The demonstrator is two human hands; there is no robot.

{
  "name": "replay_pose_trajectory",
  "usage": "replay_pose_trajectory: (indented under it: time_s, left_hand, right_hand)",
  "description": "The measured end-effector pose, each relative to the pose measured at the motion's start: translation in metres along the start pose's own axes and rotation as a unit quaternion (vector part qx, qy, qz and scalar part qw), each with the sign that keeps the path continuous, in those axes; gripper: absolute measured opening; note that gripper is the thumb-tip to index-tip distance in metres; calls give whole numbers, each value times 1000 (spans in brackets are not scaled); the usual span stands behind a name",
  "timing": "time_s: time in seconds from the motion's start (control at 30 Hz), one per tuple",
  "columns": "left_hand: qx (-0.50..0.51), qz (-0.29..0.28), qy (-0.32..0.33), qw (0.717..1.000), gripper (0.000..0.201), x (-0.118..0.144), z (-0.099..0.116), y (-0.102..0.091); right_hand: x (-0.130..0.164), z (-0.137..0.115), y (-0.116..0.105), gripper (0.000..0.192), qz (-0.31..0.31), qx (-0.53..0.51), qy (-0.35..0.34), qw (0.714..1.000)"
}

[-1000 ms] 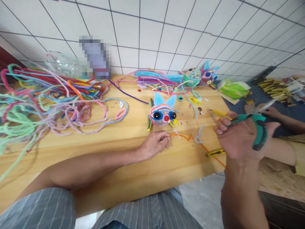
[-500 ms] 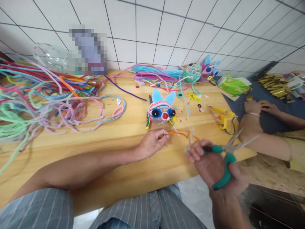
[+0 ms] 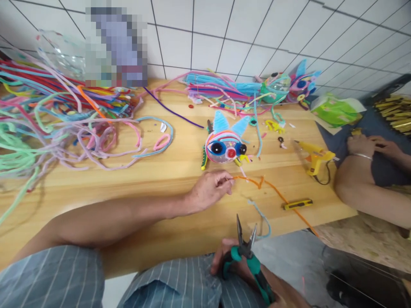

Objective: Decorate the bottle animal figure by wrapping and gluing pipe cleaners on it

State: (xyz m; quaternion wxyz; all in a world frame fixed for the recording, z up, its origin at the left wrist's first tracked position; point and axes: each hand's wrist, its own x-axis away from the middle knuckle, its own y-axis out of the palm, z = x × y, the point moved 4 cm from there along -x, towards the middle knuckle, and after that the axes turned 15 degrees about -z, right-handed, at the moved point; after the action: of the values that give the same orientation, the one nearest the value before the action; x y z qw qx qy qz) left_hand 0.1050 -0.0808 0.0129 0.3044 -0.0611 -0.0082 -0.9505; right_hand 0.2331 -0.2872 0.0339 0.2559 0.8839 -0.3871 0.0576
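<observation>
Pinched in my left hand (image 3: 210, 191) is one end of an orange pipe cleaner (image 3: 276, 189), which has a zigzag kink and trails right past the table edge. My right hand (image 3: 229, 256), low over my lap, grips green-handled needle-nose pliers (image 3: 245, 248) with their jaws apart, pointing up. Just beyond my left hand sits a clear ball figure (image 3: 224, 149) with light blue ears, black-and-blue eyes and a red nose. A short blue pipe cleaner (image 3: 263, 217) lies near the table's front edge. Across the orange one I see a yellow utility knife (image 3: 298, 204).
Heaps of coloured pipe cleaners (image 3: 64, 115) cover the table's left side. A yellow glue gun (image 3: 316, 157) lies at the right, beside another person's arm (image 3: 372, 188). Bundled pipe cleaners (image 3: 221, 87) and two more figures (image 3: 289, 87) stand along the tiled wall.
My right hand with the pliers has dropped down and left toward my lap, away from the orange pipe cleaner. The utility knife and blue pipe cleaner now show clearly. My left hand stays pinched.
</observation>
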Motion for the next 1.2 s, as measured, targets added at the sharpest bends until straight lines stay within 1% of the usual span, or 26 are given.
replay_pose_trajectory:
  time_s: [0.07, 0.1, 0.13, 0.2, 0.27, 0.3, 0.37, 0.43, 0.5, 0.6, 0.73, 0.83, 0.93, 1.07, 1.2]
  left_hand:
    - [5, 3, 5, 1000, 20, 0, 0, 0]
    - [7, 5, 9, 1000, 20, 1, 1, 0]
    - [8, 6, 15, 1000, 21, 1, 2, 0]
    - [6, 13, 25, 1000, 21, 2, 4, -1]
    - [1, 23, 27, 999, 23, 3, 6, -2]
    - [0, 28, 25, 999, 24, 3, 7, -3]
    - [7, 30, 16, 999, 28, 4, 9, -4]
    - [18, 29, 13, 999, 31, 4, 11, -5]
    - [20, 28, 18, 999, 30, 4, 15, -4]
    - [32, 14, 21, 999, 27, 5, 19, -1]
    - [79, -25, 2, 997, 29, 6, 20, 5]
    - [99, -34, -1, 995, 25, 5, 19, 7]
    - [117, -39, 3, 992, 22, 5, 17, 9]
    - [133, -63, 6, 989, 24, 5, 18, 12]
    - [150, -88, -4, 985, 23, 6, 20, 14]
  right_hand:
    - [8, -7, -3, 90, -10, -39, 11, 999]
    - [11, -9, -6, 88, 9, -51, 20, 998]
    - [13, -11, -12, 86, 46, -41, 32, 998]
    - [18, -13, -25, 80, 129, 23, 63, 989]
    - [24, -16, -39, 77, 198, 105, 94, 970]
    - [26, -18, -45, 78, 220, 139, 104, 960]
    - [30, -22, -55, 81, 245, 186, 124, 943]
    - [31, -26, -61, 83, 257, 210, 149, 931]
    - [28, -28, -64, 84, 264, 215, 165, 926]
    - [21, -30, -67, 85, 273, 213, 160, 925]
    - [13, -30, -72, 78, 274, 192, 129, 933]
    - [9, -31, -75, 68, 257, 160, 85, 949]
    - [5, -32, -77, 61, 244, 139, 50, 959]
    - [-1, -32, -79, 51, 233, 132, 28, 963]
    - [-3, -30, -81, 45, 239, 136, 15, 961]
